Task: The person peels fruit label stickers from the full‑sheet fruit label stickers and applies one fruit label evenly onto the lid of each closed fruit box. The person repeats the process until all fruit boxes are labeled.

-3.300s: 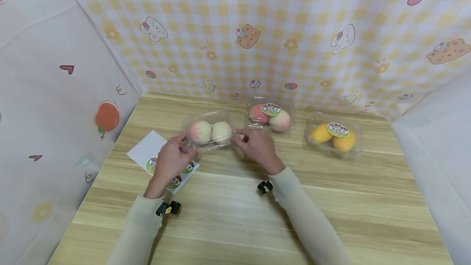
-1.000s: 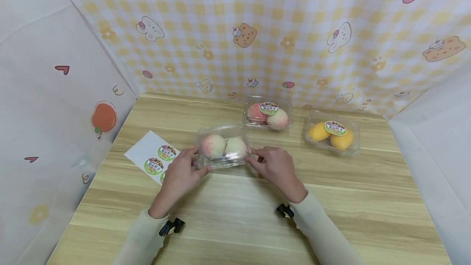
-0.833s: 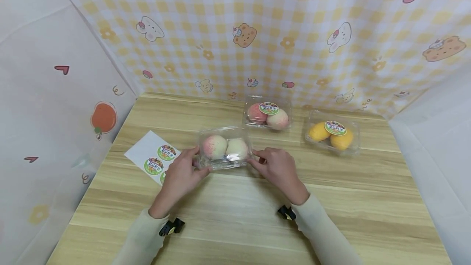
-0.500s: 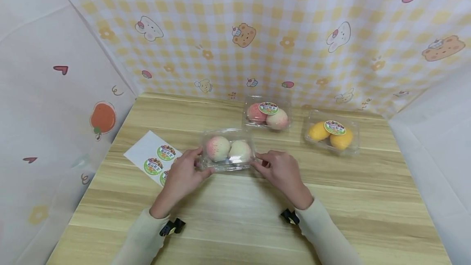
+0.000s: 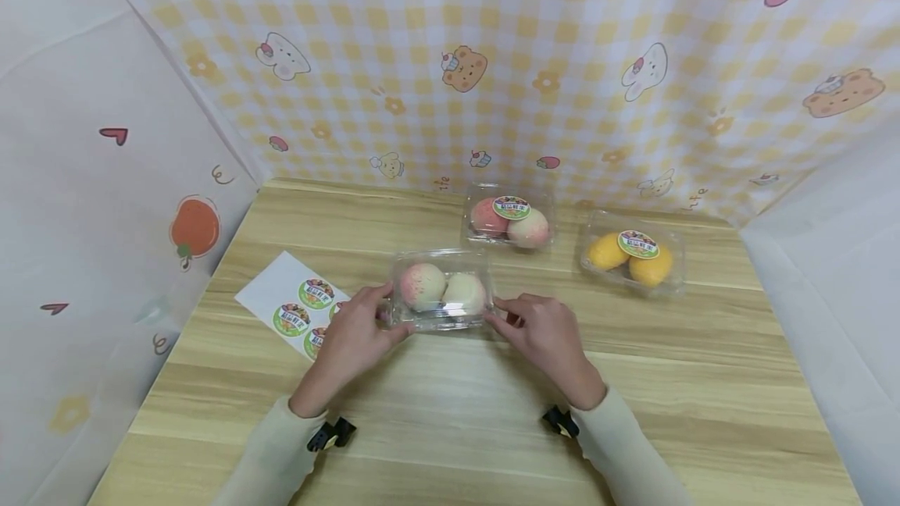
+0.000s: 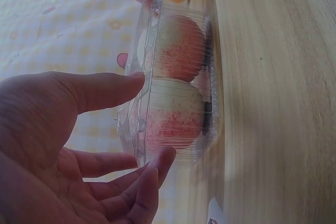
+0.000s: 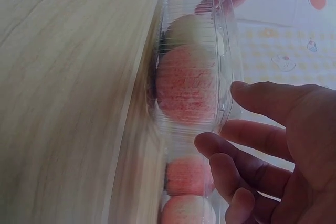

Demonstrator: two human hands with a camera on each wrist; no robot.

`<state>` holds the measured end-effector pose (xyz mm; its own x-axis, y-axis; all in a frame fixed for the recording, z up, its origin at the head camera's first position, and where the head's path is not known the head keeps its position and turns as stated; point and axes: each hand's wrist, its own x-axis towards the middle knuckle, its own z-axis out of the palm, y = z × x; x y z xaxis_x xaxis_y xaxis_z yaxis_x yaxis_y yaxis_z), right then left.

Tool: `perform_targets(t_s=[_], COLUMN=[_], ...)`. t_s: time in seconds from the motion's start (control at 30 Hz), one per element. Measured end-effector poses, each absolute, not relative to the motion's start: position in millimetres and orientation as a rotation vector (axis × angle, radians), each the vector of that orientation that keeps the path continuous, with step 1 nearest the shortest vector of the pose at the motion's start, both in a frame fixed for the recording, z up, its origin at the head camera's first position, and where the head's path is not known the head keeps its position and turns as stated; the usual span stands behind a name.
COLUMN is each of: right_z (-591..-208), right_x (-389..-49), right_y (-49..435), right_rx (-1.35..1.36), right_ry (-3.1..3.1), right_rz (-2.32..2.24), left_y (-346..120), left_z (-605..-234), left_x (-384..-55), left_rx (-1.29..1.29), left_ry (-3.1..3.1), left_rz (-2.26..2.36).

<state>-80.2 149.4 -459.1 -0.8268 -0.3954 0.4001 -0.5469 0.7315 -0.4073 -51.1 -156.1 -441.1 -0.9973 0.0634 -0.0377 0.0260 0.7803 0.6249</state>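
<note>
A clear plastic clamshell box (image 5: 441, 324) with two pink-and-cream peaches (image 5: 423, 286) stands at the middle of the table, its lid down and bearing no label. My left hand (image 5: 358, 332) grips its left end, thumb at the front rim and fingers round the corner. At the right end, my right hand (image 5: 544, 332) pinches the rim between thumb and index finger. Seen from the left wrist, the thumb of the left hand (image 6: 58, 129) lies on the box's rim (image 6: 149, 66). In the right wrist view the other fingers of the right hand (image 7: 294, 150) curl loosely beside the box.
Behind stands another clear box of peaches (image 5: 490, 219) with a round label (image 5: 512, 208). To its right is a labelled box of yellow fruit (image 5: 650, 265). A white sticker sheet (image 5: 270, 287) with several round labels lies at left, partly under my left hand. A checked curtain (image 5: 492, 115) hangs behind.
Both hands have brought the peach box toward me and to the right, turning it nearly square to the table. More of the sticker sheet shows. The two labelled boxes stay in place.
</note>
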Motion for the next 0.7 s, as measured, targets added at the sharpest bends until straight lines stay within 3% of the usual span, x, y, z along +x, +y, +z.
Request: perform_targets(t_s=[0.7], right_z=[-460.0], right_x=[-76.2], right_y=[157.8], right_rx=[0.737], right_ry=[-2.650], right_rz=[0.779], left_y=[-152.5], left_z=[-446.1], left_x=[-55.4], left_rx=[0.156], left_ry=[2.938], left_rz=[1.004])
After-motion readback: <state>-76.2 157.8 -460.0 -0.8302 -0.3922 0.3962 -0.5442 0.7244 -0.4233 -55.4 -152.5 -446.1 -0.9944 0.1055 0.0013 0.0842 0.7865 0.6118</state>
